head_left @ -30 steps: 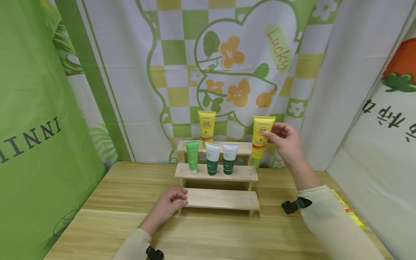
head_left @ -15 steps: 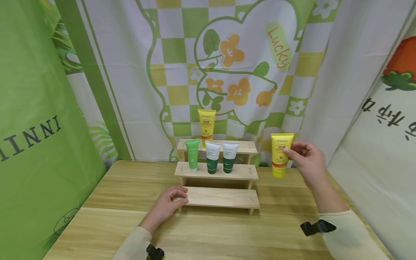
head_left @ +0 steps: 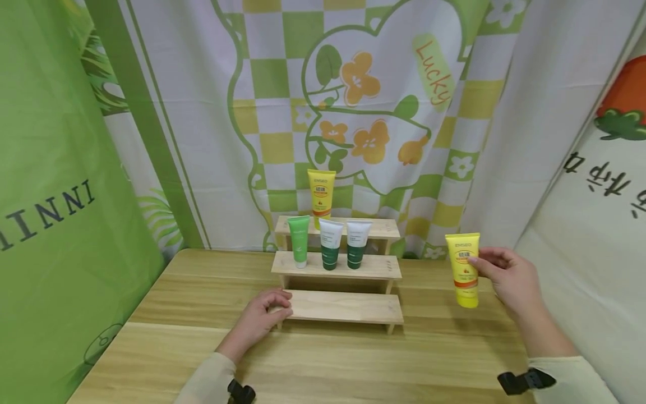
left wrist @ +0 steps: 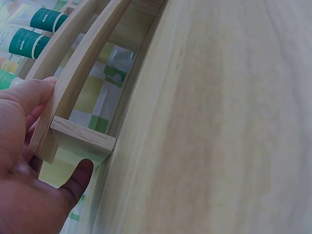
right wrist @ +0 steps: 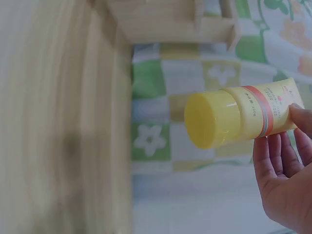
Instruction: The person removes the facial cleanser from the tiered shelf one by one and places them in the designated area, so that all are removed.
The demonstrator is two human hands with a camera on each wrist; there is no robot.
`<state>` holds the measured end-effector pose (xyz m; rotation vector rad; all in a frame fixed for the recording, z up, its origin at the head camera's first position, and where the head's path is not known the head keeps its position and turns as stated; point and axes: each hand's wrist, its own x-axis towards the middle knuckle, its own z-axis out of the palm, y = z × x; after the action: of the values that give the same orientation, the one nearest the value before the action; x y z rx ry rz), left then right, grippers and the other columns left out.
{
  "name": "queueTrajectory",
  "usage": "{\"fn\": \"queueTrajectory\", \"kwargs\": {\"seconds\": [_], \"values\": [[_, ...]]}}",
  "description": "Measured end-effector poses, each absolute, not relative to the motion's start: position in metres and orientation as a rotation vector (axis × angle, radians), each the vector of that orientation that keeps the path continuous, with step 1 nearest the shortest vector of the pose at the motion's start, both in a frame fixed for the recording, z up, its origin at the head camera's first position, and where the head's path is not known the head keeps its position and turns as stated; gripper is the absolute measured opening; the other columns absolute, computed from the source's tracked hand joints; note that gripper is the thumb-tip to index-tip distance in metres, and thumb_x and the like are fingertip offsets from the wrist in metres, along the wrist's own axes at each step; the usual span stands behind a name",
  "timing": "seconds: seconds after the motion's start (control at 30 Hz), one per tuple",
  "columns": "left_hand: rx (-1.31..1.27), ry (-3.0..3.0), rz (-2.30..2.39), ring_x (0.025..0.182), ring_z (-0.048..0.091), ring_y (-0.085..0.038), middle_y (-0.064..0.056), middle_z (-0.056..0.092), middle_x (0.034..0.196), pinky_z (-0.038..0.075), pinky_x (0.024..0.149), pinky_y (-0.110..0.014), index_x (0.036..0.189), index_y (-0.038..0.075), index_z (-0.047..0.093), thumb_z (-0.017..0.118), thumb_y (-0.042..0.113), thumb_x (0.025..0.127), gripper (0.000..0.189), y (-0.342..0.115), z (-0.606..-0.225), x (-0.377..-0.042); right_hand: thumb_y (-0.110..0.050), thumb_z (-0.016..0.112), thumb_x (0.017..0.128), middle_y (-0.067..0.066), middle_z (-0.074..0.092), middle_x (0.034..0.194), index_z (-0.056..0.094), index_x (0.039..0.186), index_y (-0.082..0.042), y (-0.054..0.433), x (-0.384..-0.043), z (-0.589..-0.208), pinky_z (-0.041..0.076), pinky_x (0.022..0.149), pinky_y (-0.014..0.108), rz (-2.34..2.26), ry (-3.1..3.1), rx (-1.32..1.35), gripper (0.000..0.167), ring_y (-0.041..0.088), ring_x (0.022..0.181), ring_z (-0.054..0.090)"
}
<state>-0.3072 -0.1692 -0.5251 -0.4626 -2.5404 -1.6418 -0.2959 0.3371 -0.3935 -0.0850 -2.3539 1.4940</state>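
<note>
My right hand (head_left: 515,280) pinches a yellow squeeze tube (head_left: 463,269) between thumb and fingers, its cap end down. It hangs above the table to the right of a three-step wooden display stand (head_left: 348,308). In the right wrist view the yellow cap (right wrist: 212,119) faces the camera. My left hand (head_left: 259,320) grips the left end of the stand's lowest step; the left wrist view has its fingers (left wrist: 36,92) around the board's end. A second yellow tube (head_left: 322,196) stands on the top step. The middle step bears a green tube (head_left: 299,241) and two white-and-green tubes (head_left: 330,247).
The stand rests on a wood-grain table (head_left: 192,336). Behind it hangs a checked curtain (head_left: 272,84) with flower prints. A green cloth (head_left: 60,224) closes off the left side, and a pale printed cloth (head_left: 595,235) the right.
The right hand has carried the yellow tube from beside the top step to the right, downward and nearer. The left hand has stayed at the lowest step's end.
</note>
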Motion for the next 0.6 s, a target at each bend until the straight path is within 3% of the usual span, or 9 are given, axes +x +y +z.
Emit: {"fn": "queueTrajectory", "kwargs": {"seconds": [0.27,0.5,0.6], "values": [[-0.478,-2.540,-1.631,0.127,0.049,-0.024,0.009,0.066,0.114,0.032,0.111,-0.046,0.084,0.023,0.069,0.079,0.022,0.085,0.010,-0.169,-0.526,-0.308,-0.035,0.071,0.091,-0.018,0.063,0.088,0.056,0.123,0.007,0.379,-0.285,-0.420,0.055,0.062,0.021,1.289,-2.545,-0.179,0.055,0.001,0.074,0.064],[-0.490,-2.535,-1.644,0.129,0.047,-0.025,0.008,0.065,0.115,0.031,0.112,-0.047,0.086,0.022,0.069,0.078,0.024,0.085,0.009,-0.169,-0.527,-0.309,-0.037,0.070,0.092,0.011,0.069,0.100,0.055,0.125,0.011,0.409,-0.280,-0.441,0.057,0.062,0.032,1.259,-2.686,-0.273,0.061,0.010,0.071,0.066],[-0.472,-2.532,-1.639,0.130,0.047,-0.025,0.009,0.065,0.114,0.031,0.112,-0.046,0.086,0.022,0.069,0.078,0.022,0.085,0.009,-0.169,-0.527,-0.308,-0.042,0.068,0.091,0.015,0.068,0.098,0.057,0.123,0.009,0.417,-0.282,-0.447,0.054,0.055,0.034,1.128,-2.781,-0.301,0.061,0.014,0.070,0.062]]}}
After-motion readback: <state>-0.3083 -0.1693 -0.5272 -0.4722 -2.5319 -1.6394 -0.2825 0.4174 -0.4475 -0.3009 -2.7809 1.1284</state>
